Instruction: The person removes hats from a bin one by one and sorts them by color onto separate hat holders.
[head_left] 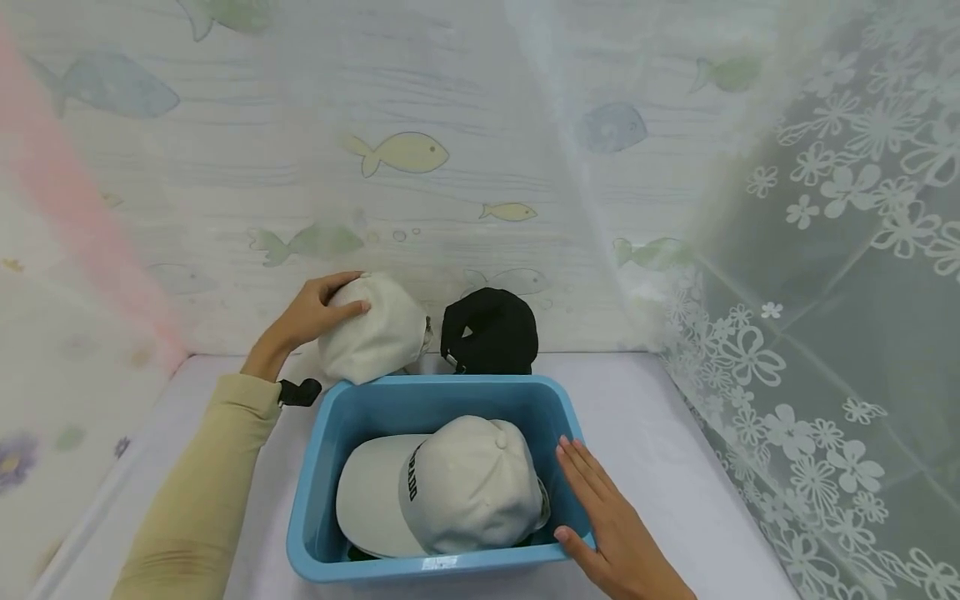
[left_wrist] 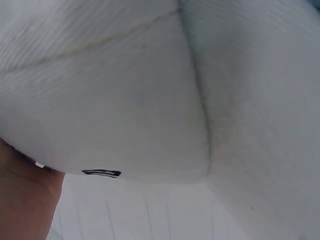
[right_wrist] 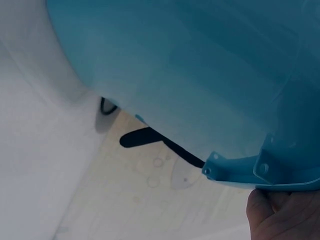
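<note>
With left hand (head_left: pixel 317 310), pinching a white cap (head_left: pixel 378 333) behind the blue bin (head_left: pixel 420 407); with right hand (head_left: pixel 611 525), straight-fingered, touching the bin's right rim.

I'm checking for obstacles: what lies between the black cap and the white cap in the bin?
In the head view, the far rim and inner wall of the bin lie between the black cap and the white cap.
</note>
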